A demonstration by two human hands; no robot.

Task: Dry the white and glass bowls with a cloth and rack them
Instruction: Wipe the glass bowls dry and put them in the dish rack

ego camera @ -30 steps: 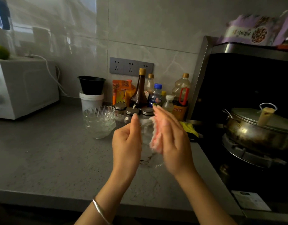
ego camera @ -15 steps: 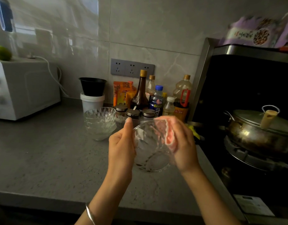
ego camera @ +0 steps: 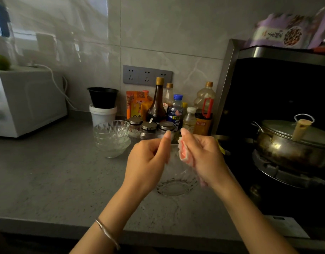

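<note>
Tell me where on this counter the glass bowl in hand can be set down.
Bare grey counter lies between the microwave and the stack of glass bowls, running forward to the front edge left of the left hand. Crowded: the back wall strip of bottles and jars, and the stove with its pot on the right.

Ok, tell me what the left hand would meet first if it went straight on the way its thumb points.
Probably the steel-lidded jar just beyond the thumb of the left hand, which grips the glass bowl; the blue-capped bottle stands close by it. Depth is hard to judge.
</note>
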